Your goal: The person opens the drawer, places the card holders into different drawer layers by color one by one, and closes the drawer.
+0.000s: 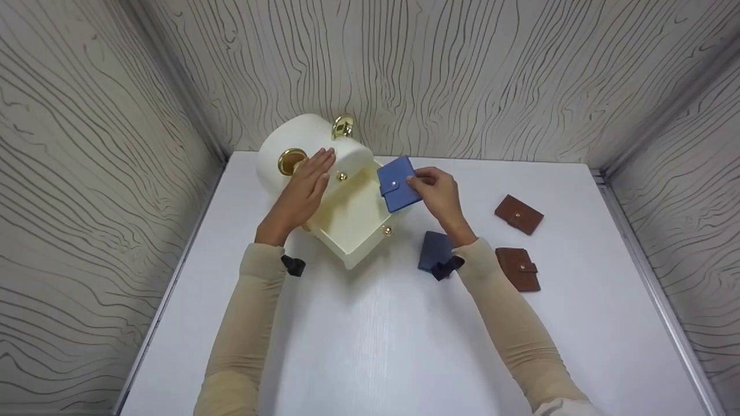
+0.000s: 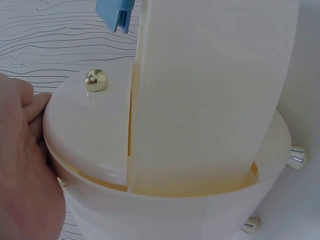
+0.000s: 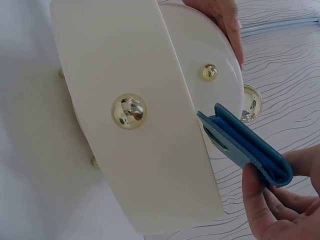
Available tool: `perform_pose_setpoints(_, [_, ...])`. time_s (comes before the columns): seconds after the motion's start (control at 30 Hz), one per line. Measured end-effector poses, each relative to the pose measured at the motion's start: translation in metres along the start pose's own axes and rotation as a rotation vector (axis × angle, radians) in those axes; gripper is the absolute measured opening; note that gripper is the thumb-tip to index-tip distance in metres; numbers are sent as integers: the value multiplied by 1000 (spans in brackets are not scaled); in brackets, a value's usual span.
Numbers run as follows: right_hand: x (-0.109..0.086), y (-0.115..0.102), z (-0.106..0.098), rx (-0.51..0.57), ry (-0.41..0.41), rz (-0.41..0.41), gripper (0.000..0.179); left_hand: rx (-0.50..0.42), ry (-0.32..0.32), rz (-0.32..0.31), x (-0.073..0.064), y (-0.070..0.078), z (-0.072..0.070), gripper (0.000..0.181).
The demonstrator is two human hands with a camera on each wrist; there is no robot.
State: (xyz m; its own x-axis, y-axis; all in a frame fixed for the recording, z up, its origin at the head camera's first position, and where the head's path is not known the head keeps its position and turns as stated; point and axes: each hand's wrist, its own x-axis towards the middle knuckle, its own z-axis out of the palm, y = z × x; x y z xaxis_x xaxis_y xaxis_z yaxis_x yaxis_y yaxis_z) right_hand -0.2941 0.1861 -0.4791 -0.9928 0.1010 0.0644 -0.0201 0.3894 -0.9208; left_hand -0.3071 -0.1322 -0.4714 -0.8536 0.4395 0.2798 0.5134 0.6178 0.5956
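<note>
My right hand [image 1: 438,193] pinches a light blue snap wallet [image 1: 399,179] between thumb and fingers, over the right side of a pulled-out drawer [image 1: 352,222]. In the right wrist view the wallet [image 3: 245,145] appears edge-on, its fold toward the fingers. The drawer belongs to a small white rounded cabinet [image 1: 306,130] with gold knobs and fittings. On that cabinet, beside the drawer, lies my left hand [image 1: 303,193] with its fingers extended. The left wrist view shows this hand [image 2: 30,160] against the cabinet's rounded side. The drawer's visible floor is bare.
A darker blue wallet [image 1: 433,249] lies on the white table [image 1: 358,346], partly hidden by the right wrist. Farther right are two brown snap wallets, one upper [image 1: 519,215] and one lower [image 1: 518,270]. Wood-patterned panels [image 1: 404,75] border the back and sides.
</note>
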Motion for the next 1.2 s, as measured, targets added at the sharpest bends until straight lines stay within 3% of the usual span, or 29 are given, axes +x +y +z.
perform_pose_setpoints(0.4, [-2,-3,12,-14,-45,6,36,8,3,-11,0,1,1,52])
perform_pose_setpoints(0.97, [-2,-6,24,-48,-93,-9,38,4,12,32,0,-1,1,51])
perform_pose_setpoints(1.2, [-3,-7,30,-76,-108,-46,37,4,14,19,0,-2,1,51])
